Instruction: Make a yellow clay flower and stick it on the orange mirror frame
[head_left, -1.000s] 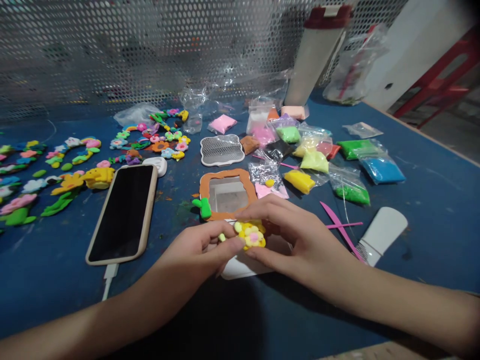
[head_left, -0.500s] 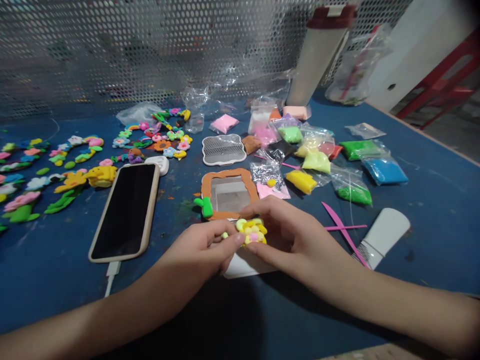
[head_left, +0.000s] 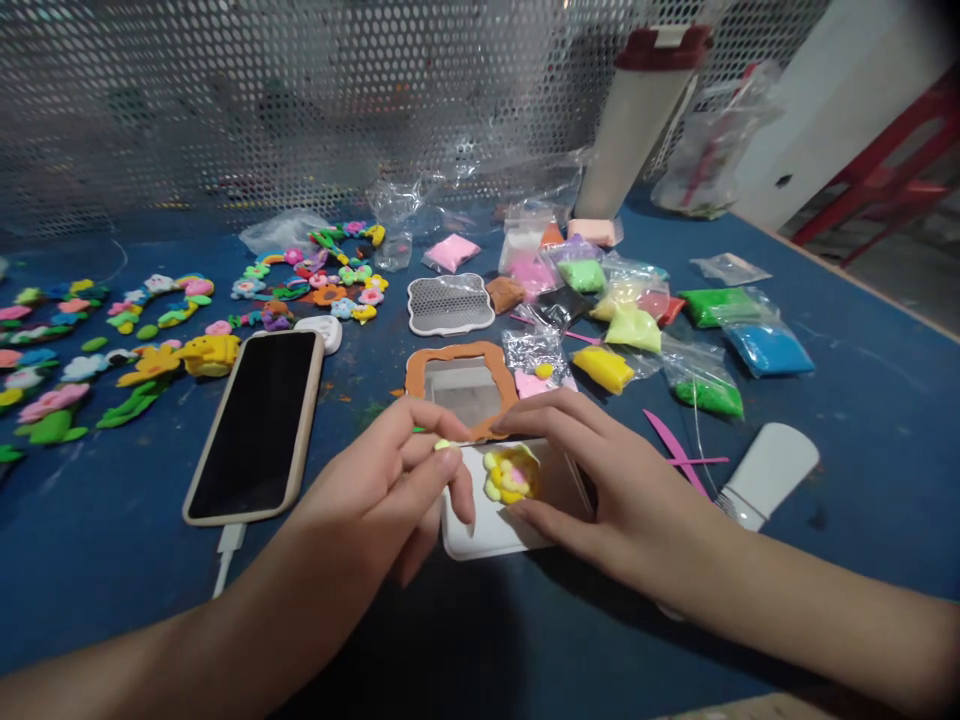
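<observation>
Your left hand (head_left: 390, 480) has come off the yellow clay flower (head_left: 511, 474), pinching a tiny yellow clay bit (head_left: 442, 447). Your right hand (head_left: 607, 480), fingers spread, steadies the white tray (head_left: 480, 530) where the flower now rests.

phone (head_left: 259, 425) | orange-framed mirror (head_left: 460, 385) | clay bags (head_left: 766, 347) | pink tools (head_left: 671, 445)

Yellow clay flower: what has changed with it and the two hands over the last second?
The yellow clay flower was pinched between both hands; now it lies on the white tile. The left hand has come off it and pinches a small pale-yellow clay bit. The right hand stays curled around the flower. Phone and orange-framed mirror are unmoved.
</observation>
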